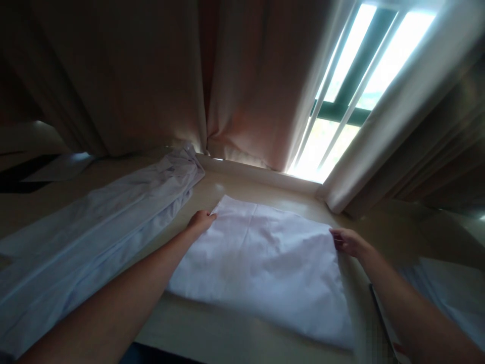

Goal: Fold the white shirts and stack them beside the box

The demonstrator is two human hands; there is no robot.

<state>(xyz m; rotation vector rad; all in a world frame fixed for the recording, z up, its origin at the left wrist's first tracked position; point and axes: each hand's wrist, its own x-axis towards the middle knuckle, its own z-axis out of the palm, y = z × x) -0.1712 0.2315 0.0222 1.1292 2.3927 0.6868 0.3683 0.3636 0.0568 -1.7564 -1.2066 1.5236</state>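
A white cloth garment [261,263], folded into a broad flat shape, lies on the pale table in front of me. Its exact kind I cannot tell. My left hand [202,222] pinches its far left edge, thumb on the fabric. On the opposite side my right hand [348,241] grips the far right corner between thumb and fingers. Soft wrinkles run across the fabric, and a seam or crease goes down from its far edge. The near edge lies flat and a little blurred.
Along the left lies a long rumpled pile of white garments [125,212]. Folded white cloth [450,288] sits at the right, near a dark thin edge [381,316]. Long curtains [257,86] hang behind the table [212,318], beside a bright window [341,106].
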